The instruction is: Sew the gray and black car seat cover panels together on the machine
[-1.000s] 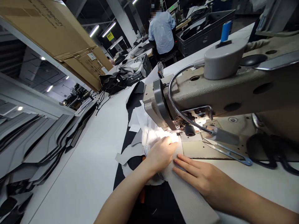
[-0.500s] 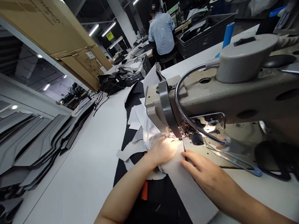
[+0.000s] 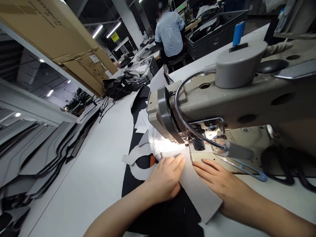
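Note:
A ribbed light grey fabric strip runs from under the sewing machine head toward me, its near end lying loose. My left hand grips its left edge, fingers bent over the top and thumb lower down. Along the right edge lies my right hand, open, with fingers stretched out flat and their tips touching the strip. Black fabric is spread beneath. The needle area is lit by the machine's lamp; the needle itself I cannot make out.
Blue thread snips and black-handled scissors lie right of my right hand. Stacked grey cut pieces line the left side. Cardboard boxes stand behind them. A person in a light blue shirt sits farther back, near a grey crate.
My left hand has drawn back from the needle area toward me, onto the strip's left edge. More of the strip has passed toward the machine, so its near end now shows.

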A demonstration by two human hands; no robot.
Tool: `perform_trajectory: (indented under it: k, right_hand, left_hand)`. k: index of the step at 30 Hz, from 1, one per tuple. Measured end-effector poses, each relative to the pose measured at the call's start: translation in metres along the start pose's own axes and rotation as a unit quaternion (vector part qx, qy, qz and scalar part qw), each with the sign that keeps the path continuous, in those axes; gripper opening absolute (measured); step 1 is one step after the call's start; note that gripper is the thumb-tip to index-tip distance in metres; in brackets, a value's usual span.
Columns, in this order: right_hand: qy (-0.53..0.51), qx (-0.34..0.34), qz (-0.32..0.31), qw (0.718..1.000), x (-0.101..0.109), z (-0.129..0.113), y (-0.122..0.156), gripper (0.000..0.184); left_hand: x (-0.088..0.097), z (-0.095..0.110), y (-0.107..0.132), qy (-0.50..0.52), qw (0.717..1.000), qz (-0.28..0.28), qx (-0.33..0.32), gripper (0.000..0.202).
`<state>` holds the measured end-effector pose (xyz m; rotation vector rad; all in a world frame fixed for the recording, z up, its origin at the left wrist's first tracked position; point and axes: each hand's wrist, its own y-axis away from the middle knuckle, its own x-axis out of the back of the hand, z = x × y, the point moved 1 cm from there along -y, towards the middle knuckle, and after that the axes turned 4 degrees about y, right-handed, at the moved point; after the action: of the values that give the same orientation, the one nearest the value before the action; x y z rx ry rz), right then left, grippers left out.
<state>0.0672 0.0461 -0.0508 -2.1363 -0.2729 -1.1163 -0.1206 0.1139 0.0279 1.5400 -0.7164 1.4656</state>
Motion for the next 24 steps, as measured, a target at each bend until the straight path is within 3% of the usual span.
perform_trajectory:
  k: [4,7,11,16,19,24]
  right_hand:
    - [0.0,-0.019,-0.026,0.999,0.0,-0.008,-0.007,0.033]
    - [-0.008,-0.008,-0.031,0.999,0.004,-0.01,-0.015,0.036]
    - [0.058,-0.003,0.047,0.997,0.008,-0.01,-0.02,0.021]
    - [0.124,0.107,0.118,0.979,0.006,-0.024,-0.019,0.027]
    - [0.138,0.099,0.11,0.979,-0.001,-0.029,-0.018,0.027]
    - [0.131,0.051,0.102,0.985,-0.006,-0.023,-0.02,0.036]
  left_hand:
    - [0.003,0.001,-0.021,0.1,0.991,0.055,0.067,0.025]
    - [0.007,0.002,-0.026,0.219,0.964,0.096,0.121,0.024]
    - [0.001,-0.001,-0.015,0.307,0.921,0.164,0.173,0.024]
    - [-0.008,0.0,-0.013,0.21,0.968,0.127,0.046,0.031]
    - [-0.013,-0.006,-0.016,0.12,0.987,0.11,-0.014,0.034]
    - [-0.02,-0.026,-0.026,0.056,0.99,0.117,-0.058,0.039]
